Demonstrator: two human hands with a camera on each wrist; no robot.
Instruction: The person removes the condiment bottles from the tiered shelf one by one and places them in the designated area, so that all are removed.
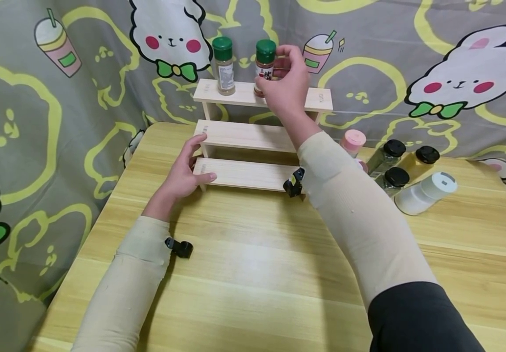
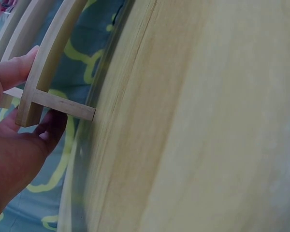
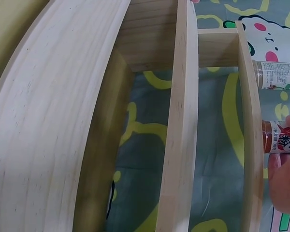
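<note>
A three-tier pale wooden spice rack [image 1: 244, 134] stands at the table's back edge. My left hand [image 1: 181, 172] grips its left end at the lowest tier; in the left wrist view the thumb lies on the board [image 2: 55, 43] and fingers reach beneath it. On the top tier, my right hand [image 1: 290, 85] holds a green-capped spice jar [image 1: 265, 53] with reddish contents, thumb on the near side. The jar is upright, its base at the top board. To its left another green-capped jar [image 1: 224, 66] stands upright, showing a white printed label.
Right of the rack is a group of bottles: a pink-capped one [image 1: 353, 140], several black-capped jars [image 1: 392, 148] and a leaning white bottle [image 1: 424, 194]. The wooden table [image 1: 253, 274] reaches forward. A patterned grey curtain [image 1: 103, 98] hangs directly behind.
</note>
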